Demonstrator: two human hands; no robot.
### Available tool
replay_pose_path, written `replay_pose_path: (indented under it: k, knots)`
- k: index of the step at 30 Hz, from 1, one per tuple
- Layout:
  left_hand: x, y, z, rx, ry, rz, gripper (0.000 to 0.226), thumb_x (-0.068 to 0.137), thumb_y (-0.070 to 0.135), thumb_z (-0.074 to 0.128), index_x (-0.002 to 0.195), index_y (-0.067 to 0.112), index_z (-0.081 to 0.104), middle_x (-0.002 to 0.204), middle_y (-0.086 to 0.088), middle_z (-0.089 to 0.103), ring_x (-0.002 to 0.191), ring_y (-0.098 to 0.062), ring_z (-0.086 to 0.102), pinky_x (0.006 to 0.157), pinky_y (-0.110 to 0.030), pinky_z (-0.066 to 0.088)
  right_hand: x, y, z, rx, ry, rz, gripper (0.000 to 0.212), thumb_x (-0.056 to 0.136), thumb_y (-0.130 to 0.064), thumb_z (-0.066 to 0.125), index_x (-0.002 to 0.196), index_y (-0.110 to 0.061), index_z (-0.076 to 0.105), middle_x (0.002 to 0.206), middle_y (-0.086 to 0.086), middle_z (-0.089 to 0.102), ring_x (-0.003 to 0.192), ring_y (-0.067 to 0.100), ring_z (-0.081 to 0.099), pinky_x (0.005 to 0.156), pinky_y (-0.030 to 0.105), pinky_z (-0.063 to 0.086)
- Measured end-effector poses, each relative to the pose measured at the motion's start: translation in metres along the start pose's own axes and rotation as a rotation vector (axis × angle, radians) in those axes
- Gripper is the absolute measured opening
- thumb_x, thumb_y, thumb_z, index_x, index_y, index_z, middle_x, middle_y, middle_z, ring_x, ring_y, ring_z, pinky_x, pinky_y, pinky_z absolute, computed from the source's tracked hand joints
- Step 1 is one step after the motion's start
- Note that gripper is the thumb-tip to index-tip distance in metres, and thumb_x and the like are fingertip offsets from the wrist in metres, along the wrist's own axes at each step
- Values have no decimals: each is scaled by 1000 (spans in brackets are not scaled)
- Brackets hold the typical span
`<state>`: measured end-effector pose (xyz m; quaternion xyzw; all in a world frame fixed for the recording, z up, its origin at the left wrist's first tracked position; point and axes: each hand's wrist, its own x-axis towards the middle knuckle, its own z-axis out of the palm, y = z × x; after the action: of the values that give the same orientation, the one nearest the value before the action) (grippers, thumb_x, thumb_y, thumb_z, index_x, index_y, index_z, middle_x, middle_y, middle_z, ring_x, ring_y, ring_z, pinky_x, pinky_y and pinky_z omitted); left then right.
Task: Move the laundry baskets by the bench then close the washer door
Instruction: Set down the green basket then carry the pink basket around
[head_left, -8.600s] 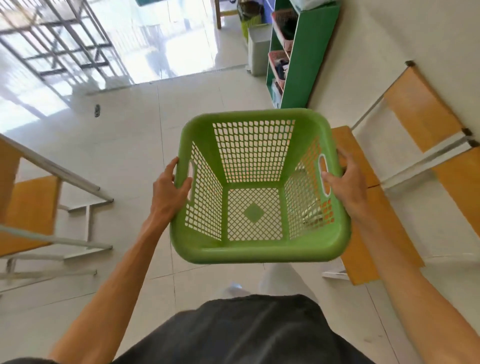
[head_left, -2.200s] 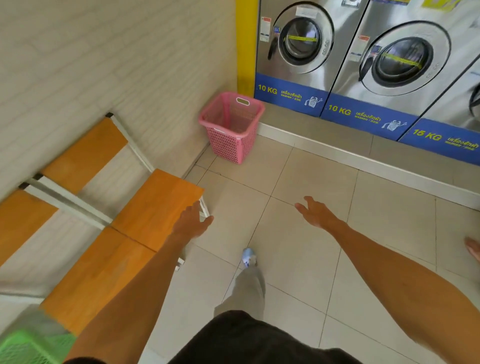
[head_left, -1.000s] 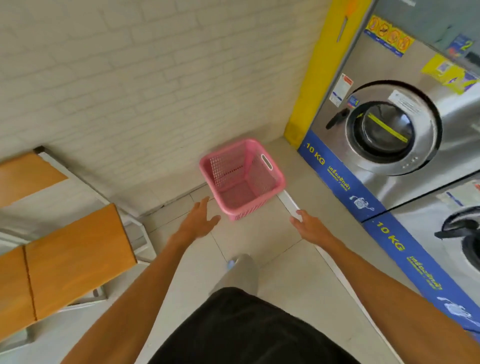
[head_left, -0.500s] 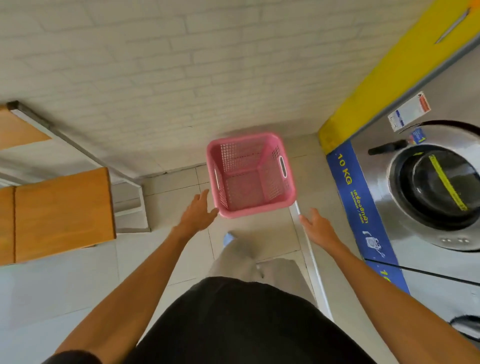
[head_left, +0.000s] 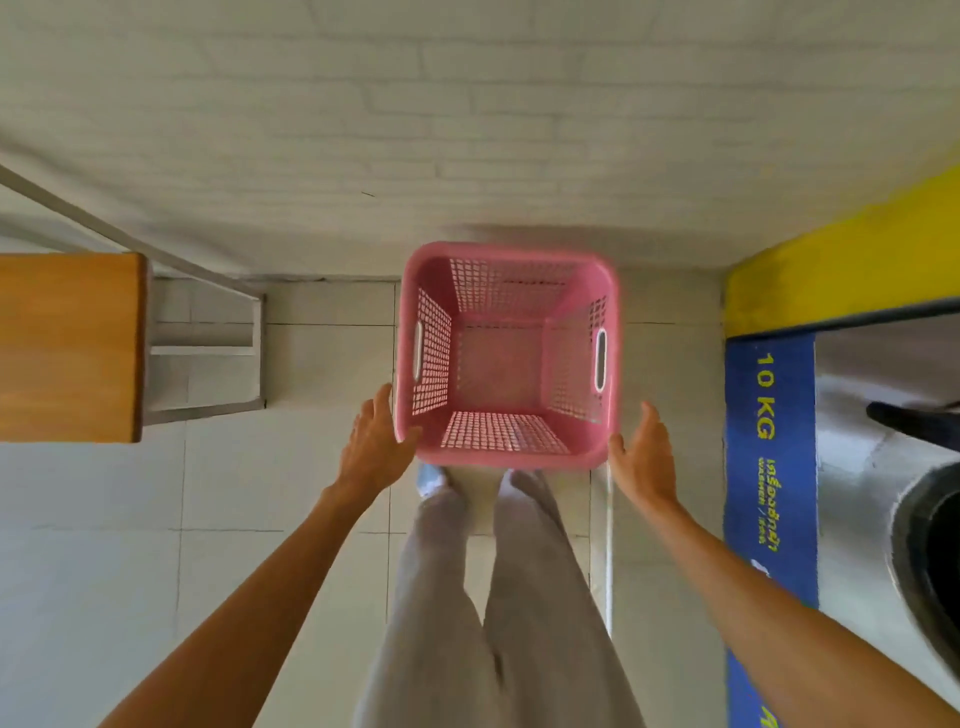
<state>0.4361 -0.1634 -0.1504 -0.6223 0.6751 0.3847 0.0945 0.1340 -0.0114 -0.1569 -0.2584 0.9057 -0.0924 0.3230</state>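
An empty pink laundry basket (head_left: 506, 457) stands on the tiled floor against the white brick wall, right in front of my feet. My left hand (head_left: 375, 447) is open at its near left corner, thumb touching or almost touching the rim. My right hand (head_left: 643, 457) is open beside its near right corner, palm turned inward, a small gap from the rim. The wooden bench (head_left: 67, 348) on its metal frame is at the left. A washer (head_left: 893, 493) with a blue 10 KG band is at the right edge; its dark round door is only partly in view.
A yellow pillar (head_left: 831, 280) stands between the wall and the washer. A raised white floor step (head_left: 608, 551) runs along the washer front, beside my right leg. Bare tile lies between the bench's metal frame (head_left: 208, 358) and the basket.
I have stepped up to the pink basket and now look straight down into it. Both hands have come forward to its near corners. The green basket was set down earlier.
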Motion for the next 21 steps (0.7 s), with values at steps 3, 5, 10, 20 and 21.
replay_pose_path:
  k: [3, 5, 10, 20, 21]
  knots:
    - [45, -7, 27, 6, 34, 7, 69, 92, 41, 66, 146, 18, 30, 145, -14, 48, 127, -39, 51, 92, -57, 49, 64, 2, 25, 16, 5, -7, 76, 97, -26, 62, 157, -7, 20, 140, 22, 49, 93, 33, 70, 57, 28, 55]
    - [78, -17, 44, -2, 53, -35, 73, 91, 44, 66, 148, 17, 30, 145, -16, 47, 127, -40, 51, 90, -60, 50, 104, 4, 45, 45, 14, -8, 76, 97, -27, 62, 157, -11, 18, 138, 21, 49, 85, 31, 71, 57, 40, 62]
    - [152, -32, 73, 39, 113, -27, 77, 89, 42, 64, 150, 14, 25, 142, -16, 44, 124, -36, 49, 92, -56, 50, 165, 11, 87, 72, 53, -65, 69, 94, -20, 61, 152, -15, 24, 124, 18, 57, 90, 33, 70, 64, 43, 63]
    - [173, -33, 68, -178, 93, 33, 68, 99, 17, 47, 154, 17, 8, 124, -19, 56, 94, -34, 68, 69, -50, 61, 173, 23, 74, 162, 15, -163, 51, 93, -3, 53, 139, -20, 36, 103, 7, 63, 66, 21, 71, 42, 20, 54]
    - [163, -34, 59, -175, 108, 52, 69, 100, 21, 45, 155, 19, 5, 124, -18, 55, 93, -33, 67, 70, -52, 61, 166, 18, 65, 179, 19, -177, 50, 93, -4, 52, 137, -23, 37, 101, 4, 63, 62, 18, 70, 41, 20, 54]
